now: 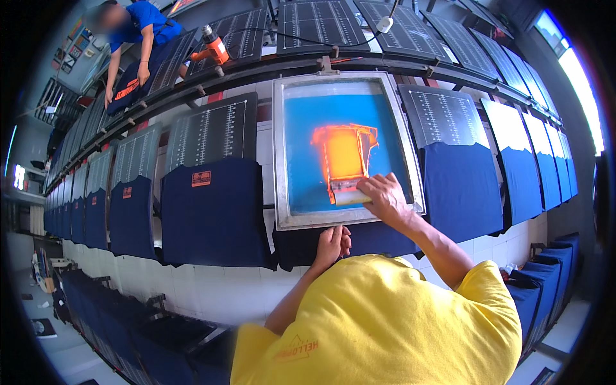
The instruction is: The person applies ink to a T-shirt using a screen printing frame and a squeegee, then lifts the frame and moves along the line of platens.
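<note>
Squeegee (350, 194) on blue screen (298, 144), at near end of orange ink patch (345, 154); long axis left-right, free end pointing left, other end under right hand (385, 197), clamped on it. Left hand (333, 244) apart from right, curled near lower edge of pale metal frame (308, 222); whether gripping anything, cannot tell.

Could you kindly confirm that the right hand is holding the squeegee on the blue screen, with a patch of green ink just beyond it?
Not quite: the ink is orange, not green, as the head view shows. The right hand is indeed holding the squeegee on the blue screen.
</note>
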`<state>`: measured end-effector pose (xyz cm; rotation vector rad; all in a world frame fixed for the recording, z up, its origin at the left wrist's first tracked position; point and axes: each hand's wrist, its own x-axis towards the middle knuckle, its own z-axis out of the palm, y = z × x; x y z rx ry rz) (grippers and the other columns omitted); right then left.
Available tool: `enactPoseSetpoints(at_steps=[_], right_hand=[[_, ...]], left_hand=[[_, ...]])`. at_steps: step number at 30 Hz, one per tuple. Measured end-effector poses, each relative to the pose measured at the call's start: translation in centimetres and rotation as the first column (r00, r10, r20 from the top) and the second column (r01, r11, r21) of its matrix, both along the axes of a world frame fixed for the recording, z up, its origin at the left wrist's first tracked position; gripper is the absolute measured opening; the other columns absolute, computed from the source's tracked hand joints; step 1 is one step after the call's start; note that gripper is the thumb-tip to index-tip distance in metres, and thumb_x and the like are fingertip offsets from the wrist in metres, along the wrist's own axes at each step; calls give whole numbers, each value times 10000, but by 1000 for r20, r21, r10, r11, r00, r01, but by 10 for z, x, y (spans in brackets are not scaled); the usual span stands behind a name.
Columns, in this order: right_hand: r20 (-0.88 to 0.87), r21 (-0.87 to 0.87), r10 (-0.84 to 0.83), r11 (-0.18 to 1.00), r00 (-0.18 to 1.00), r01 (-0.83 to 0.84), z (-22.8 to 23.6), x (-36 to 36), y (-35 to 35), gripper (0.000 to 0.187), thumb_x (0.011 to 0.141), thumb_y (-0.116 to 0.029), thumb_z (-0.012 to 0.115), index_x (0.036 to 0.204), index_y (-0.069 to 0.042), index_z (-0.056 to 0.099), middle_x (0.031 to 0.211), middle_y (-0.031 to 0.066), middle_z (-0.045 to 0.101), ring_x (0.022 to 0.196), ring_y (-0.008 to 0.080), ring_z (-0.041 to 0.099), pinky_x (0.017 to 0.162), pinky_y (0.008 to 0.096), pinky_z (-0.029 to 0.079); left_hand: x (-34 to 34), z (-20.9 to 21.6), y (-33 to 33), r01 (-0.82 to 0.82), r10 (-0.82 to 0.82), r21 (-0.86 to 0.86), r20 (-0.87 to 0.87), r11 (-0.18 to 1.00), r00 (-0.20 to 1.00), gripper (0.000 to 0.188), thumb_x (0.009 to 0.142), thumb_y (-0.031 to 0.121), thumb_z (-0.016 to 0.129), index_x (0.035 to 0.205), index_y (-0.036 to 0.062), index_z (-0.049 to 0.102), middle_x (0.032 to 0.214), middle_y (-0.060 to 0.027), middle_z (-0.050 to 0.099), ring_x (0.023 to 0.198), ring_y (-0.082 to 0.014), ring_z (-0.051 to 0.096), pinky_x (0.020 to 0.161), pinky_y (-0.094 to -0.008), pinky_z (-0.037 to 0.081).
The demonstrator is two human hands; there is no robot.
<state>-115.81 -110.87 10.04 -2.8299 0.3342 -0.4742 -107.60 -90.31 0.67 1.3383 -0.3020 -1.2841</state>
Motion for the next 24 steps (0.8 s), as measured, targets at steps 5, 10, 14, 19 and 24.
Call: enactPoseSetpoints(at_steps=[5, 10, 14, 19, 24], right_hand=[[-44, -80, -16, 997, 999, 12, -12, -14, 20, 454, 646, -105, 757, 1079, -103, 620, 1045, 12, 625, 978, 207, 599, 797, 396, 420], [-21, -169, -85, 982, 996, 80, -32, 32, -24, 361, 703, -145, 772, 1023, -117, 609, 991, 20, 608, 968, 215, 595, 789, 403, 425], [60, -150, -98, 983, 993, 106, -40, 77, -86, 354, 719, -169, 784, 1029, -119, 622, 998, 43, 641, 998, 248, 608, 857, 440, 433], [72, -112, -100, 988, 992, 108, -15, 83, -93, 303, 727, -136, 750, 1011, -115, 645, 983, 43, 656, 965, 244, 617, 833, 427, 431], [-13, -61, -89, 994, 996, 88, -8, 26, -28, 434, 654, -116, 795, 1061, -111, 643, 1012, 30, 679, 964, 229, 614, 798, 408, 418]], left_hand=[[-3, -6, 1, -9, 10, 14, -58, 1000, 998, 415, 1103, 368, 375, 930, 39, 558, 637, -39, 603, 460, -103, 558, 417, -242, 401], [-3, -2, 1, -20, 20, 20, 1, 1000, 1000, 411, 1099, 383, 388, 923, 50, 553, 635, -36, 597, 466, -106, 551, 429, -248, 411], [0, 7, -2, 14, -14, 45, -8, 999, 1000, 396, 1100, 374, 387, 934, 52, 548, 639, -38, 593, 471, -114, 553, 433, -250, 413], [10, 5, -2, 44, -37, 54, -111, 998, 993, 339, 1097, 339, 406, 962, 62, 546, 688, -31, 592, 508, -112, 549, 469, -243, 422], [21, 2, -3, 58, -6, 148, -328, 987, 945, 264, 1088, 299, 449, 986, 80, 555, 725, 0, 564, 573, -91, 516, 500, -225, 409]])
